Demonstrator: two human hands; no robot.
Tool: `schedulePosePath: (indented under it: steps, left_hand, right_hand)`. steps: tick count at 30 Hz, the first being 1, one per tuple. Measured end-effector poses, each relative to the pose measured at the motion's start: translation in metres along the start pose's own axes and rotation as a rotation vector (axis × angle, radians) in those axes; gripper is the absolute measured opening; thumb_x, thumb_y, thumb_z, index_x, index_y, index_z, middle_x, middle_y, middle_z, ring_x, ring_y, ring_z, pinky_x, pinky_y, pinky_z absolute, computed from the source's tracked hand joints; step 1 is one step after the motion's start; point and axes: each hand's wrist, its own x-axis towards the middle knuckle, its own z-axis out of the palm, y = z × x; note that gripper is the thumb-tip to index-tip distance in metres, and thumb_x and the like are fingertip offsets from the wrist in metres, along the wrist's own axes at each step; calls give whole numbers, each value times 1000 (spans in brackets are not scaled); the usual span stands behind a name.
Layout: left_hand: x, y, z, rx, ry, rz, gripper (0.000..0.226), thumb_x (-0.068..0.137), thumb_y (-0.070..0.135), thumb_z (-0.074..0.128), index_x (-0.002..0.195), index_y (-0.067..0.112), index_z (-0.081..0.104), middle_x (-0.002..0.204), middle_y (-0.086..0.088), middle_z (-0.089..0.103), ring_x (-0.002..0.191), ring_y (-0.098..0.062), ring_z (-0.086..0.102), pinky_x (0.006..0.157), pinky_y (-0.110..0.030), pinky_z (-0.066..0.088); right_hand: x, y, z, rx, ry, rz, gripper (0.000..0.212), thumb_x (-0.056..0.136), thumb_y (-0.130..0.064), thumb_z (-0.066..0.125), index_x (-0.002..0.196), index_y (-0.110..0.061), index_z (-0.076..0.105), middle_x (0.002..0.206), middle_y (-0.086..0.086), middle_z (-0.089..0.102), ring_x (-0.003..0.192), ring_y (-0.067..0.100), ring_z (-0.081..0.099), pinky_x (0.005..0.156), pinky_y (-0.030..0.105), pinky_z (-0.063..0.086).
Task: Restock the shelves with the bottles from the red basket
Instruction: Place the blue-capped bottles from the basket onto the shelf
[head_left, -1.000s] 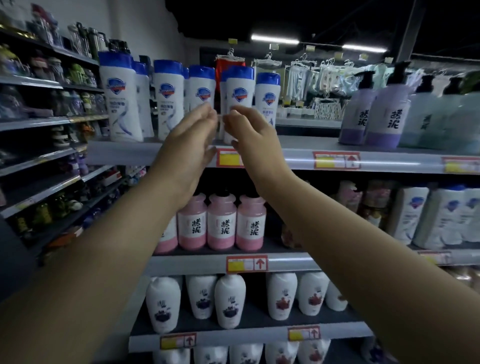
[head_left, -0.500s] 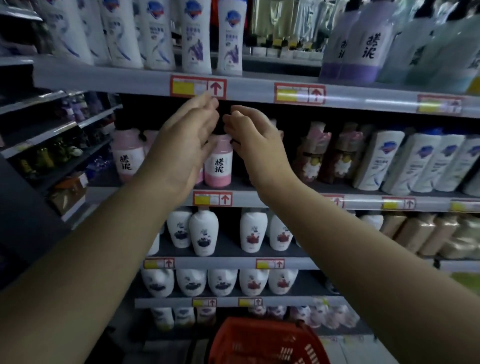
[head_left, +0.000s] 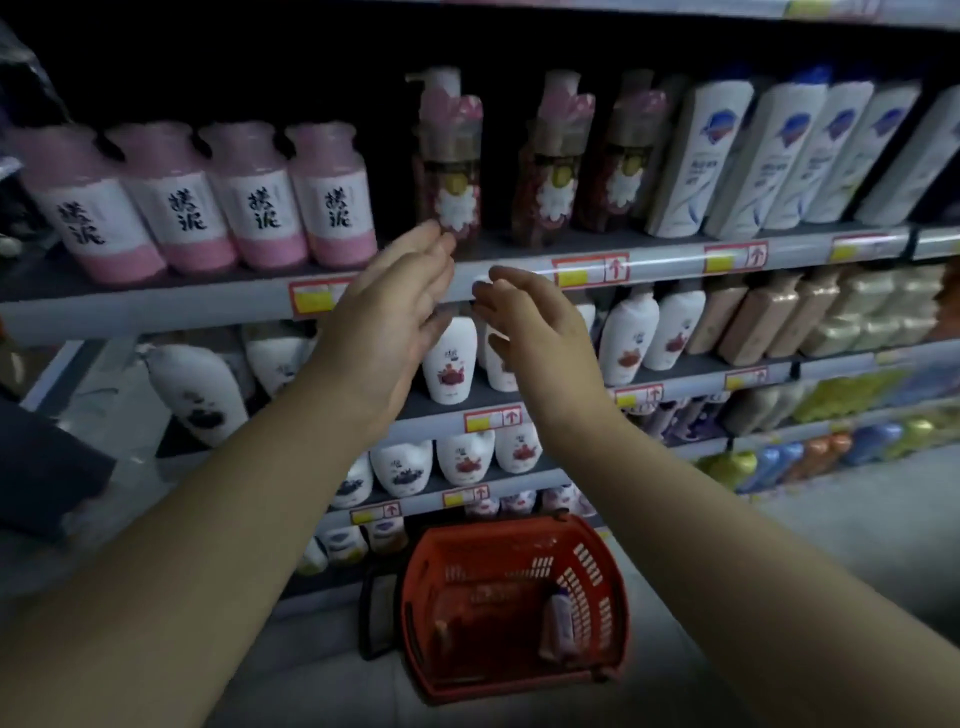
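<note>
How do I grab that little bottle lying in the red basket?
Come straight down from above: the walls of the red basket block every side, and only its top is open. Wrap your fingers round the middle of the small bottle. It lies along the right wall, so its long side probably faces up. Which end has the cap is too blurred to tell.

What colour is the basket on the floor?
The basket is red, with slotted sides. It shows best in the head view, low centre.
</note>
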Motion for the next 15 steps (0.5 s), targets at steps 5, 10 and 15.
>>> schedulePosePath:
  steps: [5,10,15]
  left_hand:
    - [-2,-54,23,-17,-13,-111,47,102,23,35,148,19,31,150,4,41,137,-7,38,108,-28,33]
    - [3,-122,54,-29,20,-221,43,101,23,38,144,21,39,130,8,52,129,-4,44,109,-29,33]
    - [22,-189,88,-17,79,-332,43,101,22,38,145,20,38,147,5,44,137,-9,38,105,-28,32]
  right_hand:
    - [-9,51,-35,-4,93,87,37,98,-29,46,132,-18,52,131,-2,59,119,11,55,101,30,43]
    - [-11,107,-76,-9,124,200,34,98,-26,48,130,-18,53,126,-2,60,116,9,56,94,24,47]
    - [-1,165,-129,-14,153,334,32,97,-23,50,127,-16,55,124,1,61,116,11,57,100,29,44]
